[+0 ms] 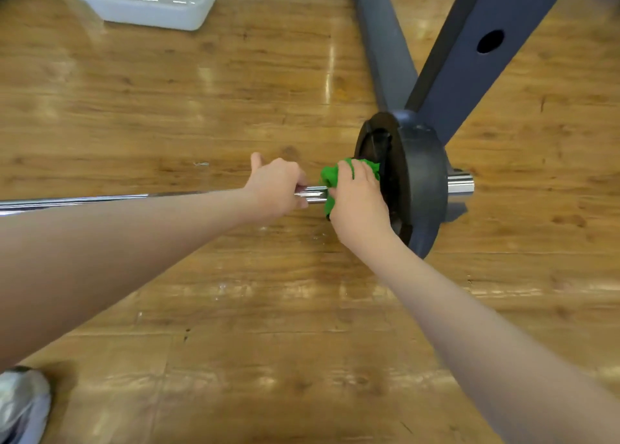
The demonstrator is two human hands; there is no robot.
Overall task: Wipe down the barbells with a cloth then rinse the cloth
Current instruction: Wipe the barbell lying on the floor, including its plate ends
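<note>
Head view: left hand (280, 185) grips the barbell (100, 201), probably steadying it, while right hand (357, 197) clutches the green cloth (330, 177) against the plate (424, 175).

Both forearms bare to frame edge, no sleeves, watch or rings visible. Left hand (278, 185), right hand (359, 202) ungloved. Silver-grey glossy sneaker toe (21, 406) at lower-left corner, rounded, blurred.
</note>
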